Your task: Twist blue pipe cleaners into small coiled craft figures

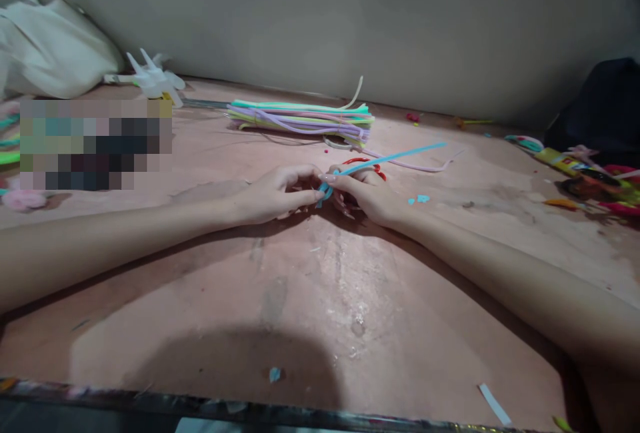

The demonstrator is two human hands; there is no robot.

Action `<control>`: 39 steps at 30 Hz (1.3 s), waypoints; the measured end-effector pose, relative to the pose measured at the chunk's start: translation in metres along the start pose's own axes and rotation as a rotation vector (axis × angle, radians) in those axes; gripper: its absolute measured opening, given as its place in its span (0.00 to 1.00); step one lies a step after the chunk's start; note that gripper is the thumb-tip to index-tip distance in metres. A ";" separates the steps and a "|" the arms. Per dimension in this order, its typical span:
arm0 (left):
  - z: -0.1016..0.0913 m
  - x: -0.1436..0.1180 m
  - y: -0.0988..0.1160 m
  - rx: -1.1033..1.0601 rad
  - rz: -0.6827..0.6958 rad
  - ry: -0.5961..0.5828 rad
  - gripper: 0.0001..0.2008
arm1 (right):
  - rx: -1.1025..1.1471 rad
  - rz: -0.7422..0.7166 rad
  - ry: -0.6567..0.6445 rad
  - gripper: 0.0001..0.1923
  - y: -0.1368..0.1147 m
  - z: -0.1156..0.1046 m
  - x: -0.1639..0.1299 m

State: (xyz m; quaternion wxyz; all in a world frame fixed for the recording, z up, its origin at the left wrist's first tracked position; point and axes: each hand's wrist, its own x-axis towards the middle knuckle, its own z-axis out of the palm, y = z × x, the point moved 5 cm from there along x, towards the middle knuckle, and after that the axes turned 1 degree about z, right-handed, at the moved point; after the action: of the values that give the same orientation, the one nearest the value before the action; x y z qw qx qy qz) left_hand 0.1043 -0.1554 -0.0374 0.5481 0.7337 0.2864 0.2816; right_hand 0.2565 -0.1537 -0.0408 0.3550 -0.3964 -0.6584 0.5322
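Both hands meet at the middle of the pinkish tabletop, working on a blue pipe cleaner (pixel 395 158). One end of it is bent into small loops between the fingertips, while a long straight tail sticks out to the upper right. My left hand (pixel 280 193) pinches the looped part with thumb and forefinger. From the other side, my right hand (pixel 367 196) grips the same piece, its thumb lying over the blue strand. Red-handled scissors (pixel 367 165) show just behind my right hand, largely covered by it; whether the fingers touch them I cannot tell.
Behind the hands lies a bundle of pastel pipe cleaners (pixel 300 118), with a loose pink one (pixel 415 164) to its right. White-tipped bottles (pixel 155 80) and a white bag (pixel 60 46) stand back left. Blue scraps (pixel 423 198) lie right; a dark bag (pixel 600 106) sits far right.
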 end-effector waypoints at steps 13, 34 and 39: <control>-0.002 0.000 0.002 -0.119 0.081 -0.044 0.08 | 0.063 0.021 -0.095 0.33 0.004 0.002 -0.003; 0.006 -0.002 -0.001 0.013 -0.031 -0.078 0.03 | 0.044 0.015 -0.084 0.30 0.000 0.004 -0.005; 0.002 -0.002 0.001 0.104 -0.059 -0.070 0.02 | -0.007 -0.017 -0.097 0.26 -0.003 0.003 -0.006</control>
State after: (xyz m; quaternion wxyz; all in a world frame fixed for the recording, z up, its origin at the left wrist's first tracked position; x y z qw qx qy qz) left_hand 0.1050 -0.1583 -0.0376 0.5269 0.7618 0.3029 0.2241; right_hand 0.2556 -0.1607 -0.0391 0.3257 -0.3659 -0.6799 0.5456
